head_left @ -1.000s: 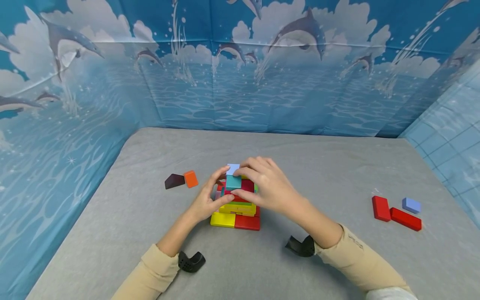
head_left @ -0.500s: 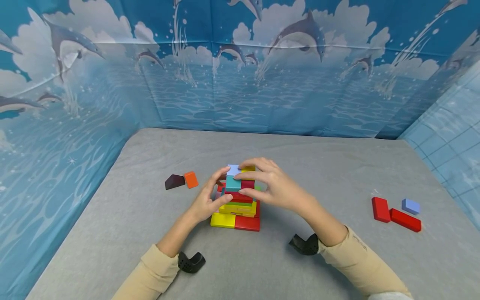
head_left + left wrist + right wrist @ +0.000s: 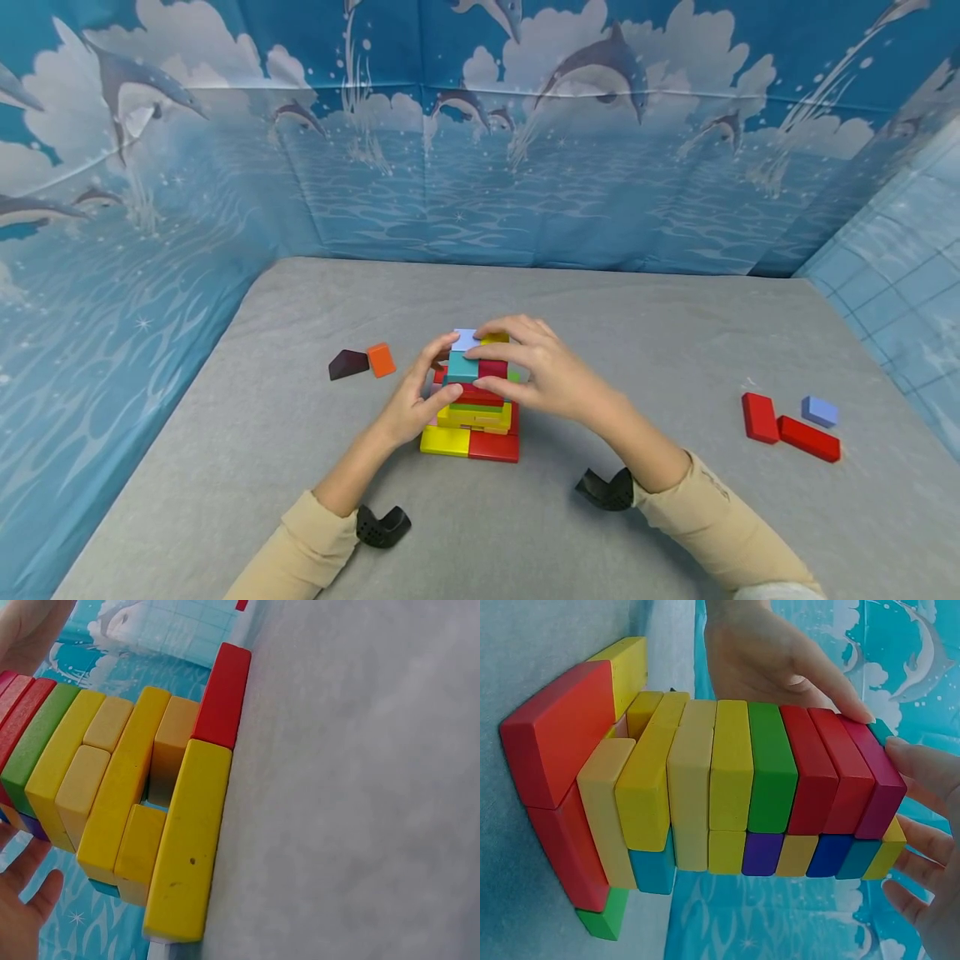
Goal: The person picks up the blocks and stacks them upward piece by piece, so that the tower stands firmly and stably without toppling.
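A tower of coloured wooden blocks (image 3: 475, 417) stands between my two hands, on a base of yellow and red blocks. Its top carries a teal block (image 3: 462, 367), a magenta block (image 3: 876, 780) and a light blue block (image 3: 465, 340). My left hand (image 3: 412, 398) stays along the tower's left side near the top, fingers spread and the thumb in front. On the right side, my right hand (image 3: 551, 371) has its fingers reaching over the top and touching the upper blocks; the thumb lies at the front. The fingertips behind the tower are partly hidden.
Left of the tower lie a dark block (image 3: 348, 364) and an orange block (image 3: 381, 360). At the right are two red blocks (image 3: 761, 418) and a blue block (image 3: 820, 411). A dolphin-print curtain (image 3: 480, 183) hangs behind the grey table (image 3: 637, 325).
My right hand has drawn back slightly to the right, so more of the yellow and magenta top blocks shows. The left hand stays nearly in place.
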Demonstrator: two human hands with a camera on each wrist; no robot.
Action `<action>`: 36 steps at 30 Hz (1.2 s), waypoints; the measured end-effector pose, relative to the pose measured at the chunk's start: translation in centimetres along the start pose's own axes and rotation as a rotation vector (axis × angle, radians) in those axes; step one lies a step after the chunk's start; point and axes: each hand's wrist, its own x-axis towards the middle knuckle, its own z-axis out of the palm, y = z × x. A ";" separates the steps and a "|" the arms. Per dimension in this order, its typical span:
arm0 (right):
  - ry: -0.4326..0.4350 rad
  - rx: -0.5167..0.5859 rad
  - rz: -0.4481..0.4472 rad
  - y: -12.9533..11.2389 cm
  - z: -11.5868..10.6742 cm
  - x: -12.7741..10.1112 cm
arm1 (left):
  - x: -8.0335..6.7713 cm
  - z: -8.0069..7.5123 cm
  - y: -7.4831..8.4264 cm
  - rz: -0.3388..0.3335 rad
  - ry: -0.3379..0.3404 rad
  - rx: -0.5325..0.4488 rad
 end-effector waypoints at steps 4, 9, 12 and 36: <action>0.050 0.026 0.014 0.1 -0.4 -0.4 | 0.0 0.1 0.1 -0.007 0.006 0.007; 0.198 0.022 0.097 2.0 -2.4 -2.8 | 0.0 0.1 0.2 -0.037 0.016 0.023; 0.283 -0.025 0.192 4.1 -4.3 -5.7 | 0.0 0.2 0.2 -0.042 0.021 0.031; -0.035 -0.144 1.191 15.2 -13.6 -34.7 | -0.6 0.5 -3.1 0.007 0.045 0.066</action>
